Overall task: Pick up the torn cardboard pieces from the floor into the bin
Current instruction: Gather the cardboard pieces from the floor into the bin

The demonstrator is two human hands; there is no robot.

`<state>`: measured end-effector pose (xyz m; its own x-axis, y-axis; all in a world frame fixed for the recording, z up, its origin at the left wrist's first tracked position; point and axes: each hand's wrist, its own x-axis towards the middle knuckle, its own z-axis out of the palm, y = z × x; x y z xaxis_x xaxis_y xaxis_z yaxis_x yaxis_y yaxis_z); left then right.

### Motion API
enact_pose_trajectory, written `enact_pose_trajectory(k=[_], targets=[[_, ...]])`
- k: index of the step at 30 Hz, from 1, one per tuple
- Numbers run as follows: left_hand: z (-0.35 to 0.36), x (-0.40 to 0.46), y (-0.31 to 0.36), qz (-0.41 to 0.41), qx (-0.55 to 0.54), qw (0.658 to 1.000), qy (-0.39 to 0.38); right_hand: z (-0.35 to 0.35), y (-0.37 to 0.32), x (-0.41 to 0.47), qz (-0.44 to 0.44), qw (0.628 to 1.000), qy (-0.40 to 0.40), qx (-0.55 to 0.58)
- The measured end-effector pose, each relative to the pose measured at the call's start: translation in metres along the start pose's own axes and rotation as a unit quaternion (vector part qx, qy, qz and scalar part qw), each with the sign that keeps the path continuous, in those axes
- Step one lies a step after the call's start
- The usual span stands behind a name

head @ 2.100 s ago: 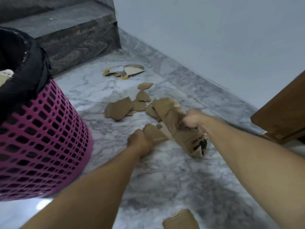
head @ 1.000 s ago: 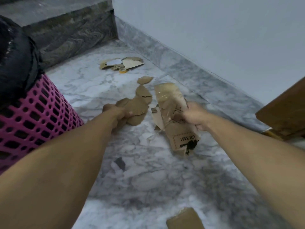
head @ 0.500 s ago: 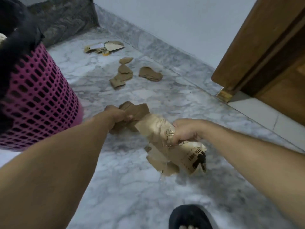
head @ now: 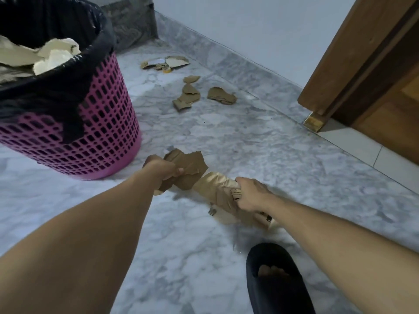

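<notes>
My left hand (head: 162, 172) grips a bunch of brown torn cardboard pieces (head: 189, 168) above the floor, just right of the bin's base. My right hand (head: 250, 196) clutches a larger crumpled cardboard piece (head: 215, 189) with black print, part of it hidden under my wrist. The pink mesh bin (head: 97, 123) with a black liner stands at the upper left and holds pale torn cardboard. Several more torn pieces (head: 187, 96) lie on the marble floor beyond, with one (head: 222, 97) to their right and a cluster (head: 165, 63) near the wall.
A black slipper (head: 274, 284) with my foot in it is at the bottom right. A wooden door and frame (head: 362, 64) stand at the right. A grey wall and marble skirting (head: 226, 57) run behind the scattered pieces; a dark stone step (head: 133, 26) sits behind the bin.
Both hands lifted cardboard off the floor and drew it back toward me. The view swung right and down, so the bin's inside, the door and my slipper came into sight.
</notes>
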<state>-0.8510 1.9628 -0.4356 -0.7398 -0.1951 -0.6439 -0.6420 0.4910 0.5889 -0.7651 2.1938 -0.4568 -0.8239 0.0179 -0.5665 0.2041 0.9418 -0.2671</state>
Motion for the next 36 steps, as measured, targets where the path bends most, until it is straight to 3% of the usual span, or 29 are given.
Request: enact_pose_trajectory(k=[7, 17, 27, 36], targets=[[-0.017, -0.005, -0.031, 0.002, -0.025, 1.000, 0.014, 0.021, -0.023, -0.007, -0.026, 0.999, 0.025, -0.017], [-0.035, -0.024, -0.053, -0.013, -0.063, 0.998, 0.001, 0.018, -0.047, -0.007, 0.016, 1.000, 0.013, 0.009], [-0.057, -0.025, -0.069, -0.022, -0.073, 0.997, 0.027, 0.040, -0.068, -0.020, -0.097, 0.993, -0.003, -0.068], [-0.059, -0.030, -0.082, -0.026, -0.086, 0.995, 0.032, 0.039, -0.072, -0.014, -0.103, 0.990, -0.015, -0.095]])
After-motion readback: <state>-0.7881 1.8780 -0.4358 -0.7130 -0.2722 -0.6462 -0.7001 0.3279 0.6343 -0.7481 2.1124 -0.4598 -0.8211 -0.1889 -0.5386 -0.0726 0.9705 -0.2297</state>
